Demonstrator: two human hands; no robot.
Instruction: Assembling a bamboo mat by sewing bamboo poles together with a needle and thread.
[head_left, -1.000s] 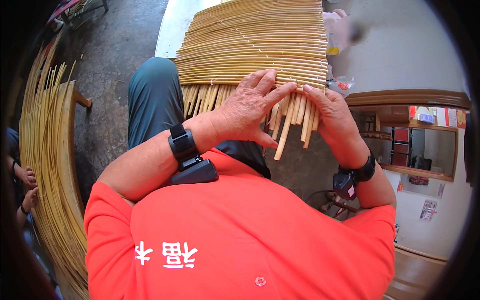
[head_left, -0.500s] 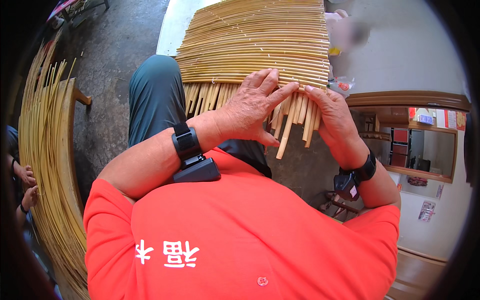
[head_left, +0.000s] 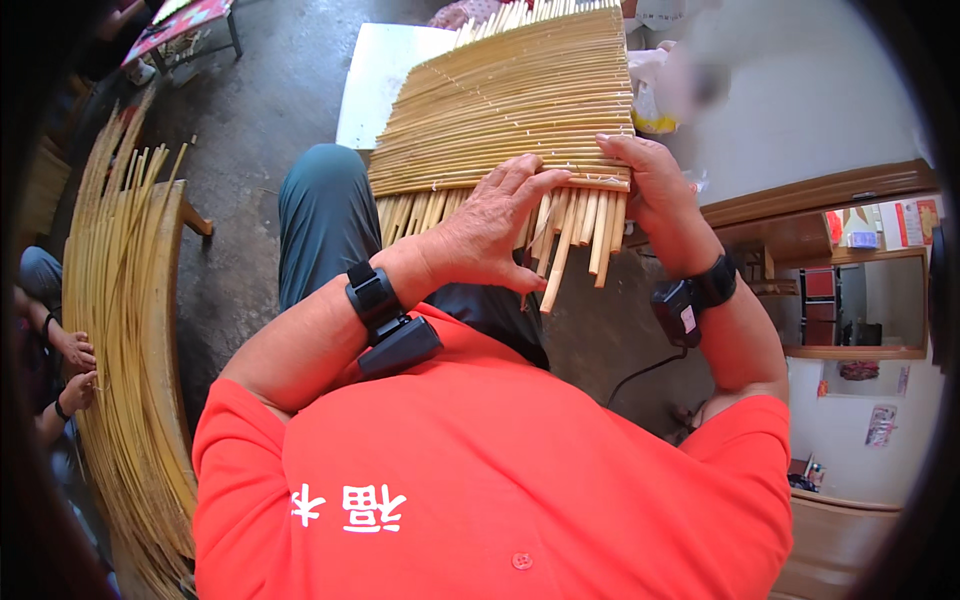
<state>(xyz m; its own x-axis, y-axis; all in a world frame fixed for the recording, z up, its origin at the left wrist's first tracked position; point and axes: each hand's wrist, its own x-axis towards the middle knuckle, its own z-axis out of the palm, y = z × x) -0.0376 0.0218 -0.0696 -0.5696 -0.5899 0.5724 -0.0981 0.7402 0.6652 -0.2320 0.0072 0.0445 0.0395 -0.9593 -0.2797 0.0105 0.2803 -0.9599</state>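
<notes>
A mat of thin yellow cane-like sticks (head_left: 510,110), bound with small white ties, slopes away in front of me. My left hand (head_left: 490,220) lies on its near edge, fingers stretched out and thumb spread apart toward me. At the near right corner, my right hand (head_left: 660,190) has its thumb on top of the mat's right edge; its other fingers are mostly hidden beside and below that edge. Under the near edge, a bundle of loose sticks (head_left: 565,250) juts toward me at uneven lengths, between my two hands.
A white board or tabletop (head_left: 375,75) shows behind the mat's left side. On the left, a wooden bench (head_left: 160,300) carries many long canes (head_left: 110,330), with another person's hands (head_left: 75,365) at them. A plastic bag (head_left: 650,90) hangs beyond the mat's right edge.
My right hand has moved from the near edge, close to my left fingertips, up to the mat's right edge. My left hand stays on the near edge. The whole view has shifted slightly.
</notes>
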